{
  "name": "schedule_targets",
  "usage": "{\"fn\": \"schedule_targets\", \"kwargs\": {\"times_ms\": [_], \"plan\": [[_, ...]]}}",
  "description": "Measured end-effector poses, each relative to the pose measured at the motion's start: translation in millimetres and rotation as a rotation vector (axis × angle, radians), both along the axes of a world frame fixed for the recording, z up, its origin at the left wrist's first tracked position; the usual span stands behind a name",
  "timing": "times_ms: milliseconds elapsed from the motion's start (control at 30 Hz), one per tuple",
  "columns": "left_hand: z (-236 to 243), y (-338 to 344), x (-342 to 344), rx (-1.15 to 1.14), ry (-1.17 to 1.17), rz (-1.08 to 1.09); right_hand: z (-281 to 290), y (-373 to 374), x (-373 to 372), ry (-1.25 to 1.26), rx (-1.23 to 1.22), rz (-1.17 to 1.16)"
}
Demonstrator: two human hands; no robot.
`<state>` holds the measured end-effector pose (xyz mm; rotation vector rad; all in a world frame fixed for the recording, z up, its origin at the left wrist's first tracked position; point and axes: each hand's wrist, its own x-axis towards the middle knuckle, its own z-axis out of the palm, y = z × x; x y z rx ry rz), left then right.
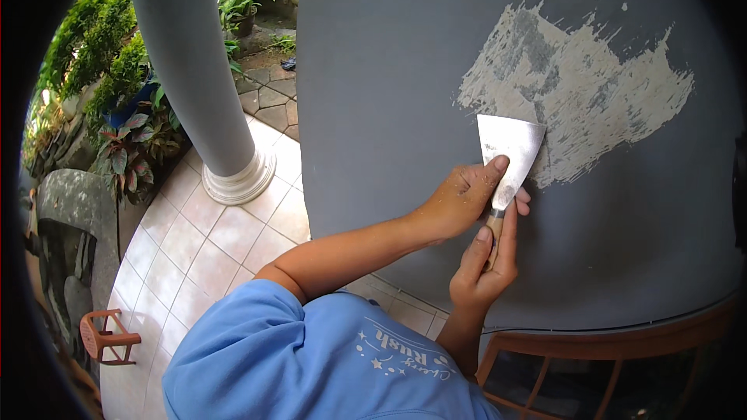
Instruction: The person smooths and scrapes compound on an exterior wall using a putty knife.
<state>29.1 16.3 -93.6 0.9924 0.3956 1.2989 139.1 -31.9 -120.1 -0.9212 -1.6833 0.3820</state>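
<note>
A metal scraper [510,140] with a wooden handle stands angled against the dark grey wall [373,70], just below a large rough patch [576,85] where the grey coat gives way to pale, streaked surface. My left hand [467,198] grips the scraper's blade, thumb pressed on its face and fingers curled behind it. Lower down, my right hand [486,276] is wrapped round the wooden handle.
At the left rise a grey column [187,70] on a white base and plants [117,47] beside stones. A small brown plastic stool [105,334] stands on the tiled floor [194,264]. A wooden window frame [615,348] runs along the wall at lower right.
</note>
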Motion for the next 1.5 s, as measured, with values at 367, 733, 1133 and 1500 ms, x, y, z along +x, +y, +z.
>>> {"fn": "schedule_targets", "kwargs": {"times_ms": [367,733,1133,1500], "plan": [[1.0,-3.1,-9.0,-0.071,0.019,-0.024,16.5,-14.0,-8.1,0.013,0.006,0.058],[-3.1,8.8,3.7,0.054,0.071,0.012,9.0,-5.8,-1.2,0.079,-0.040,0.006],[-0.8,0.9,-3.7,-0.028,0.019,-0.053,12.9,-10.7,-3.7,0.053,-0.034,0.030],[5.7,-4.1,-13.2,-0.018,0.062,0.045,23.6,-6.6,-13.6,-0.074,0.128,0.041]]}}
